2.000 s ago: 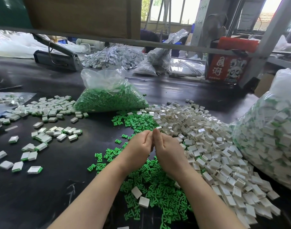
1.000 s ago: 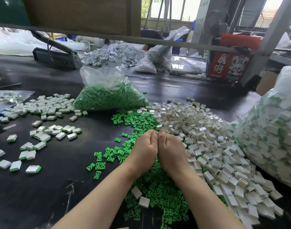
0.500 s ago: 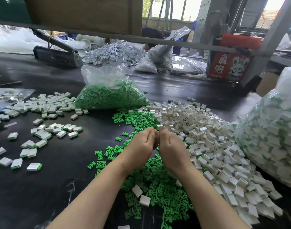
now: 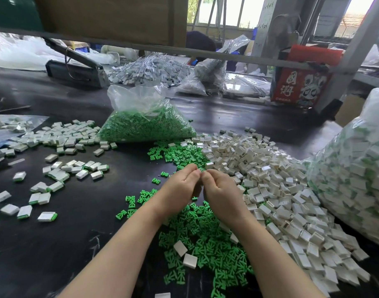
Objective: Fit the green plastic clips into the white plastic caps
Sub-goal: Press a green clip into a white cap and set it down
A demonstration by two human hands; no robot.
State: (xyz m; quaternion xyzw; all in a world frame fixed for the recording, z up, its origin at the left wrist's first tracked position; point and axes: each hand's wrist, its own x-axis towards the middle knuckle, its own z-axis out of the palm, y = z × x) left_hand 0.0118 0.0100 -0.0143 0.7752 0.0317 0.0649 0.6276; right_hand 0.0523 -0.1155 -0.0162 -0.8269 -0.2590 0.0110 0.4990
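arms: bare to past the elbow, no sleeves | hands: bare, ungloved

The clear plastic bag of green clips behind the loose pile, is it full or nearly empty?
Largely full: the clear plastic bag of green clips bulges with green almost to its loosely gathered neck.

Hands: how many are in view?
2. The left hand and right hand meet fingertip to fingertip above the green clips; anything pinched between them is hidden.

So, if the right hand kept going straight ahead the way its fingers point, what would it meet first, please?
Probably the left hand, whose fingertips nearly touch the right hand; past that, loose green clips, though depth is unclear.
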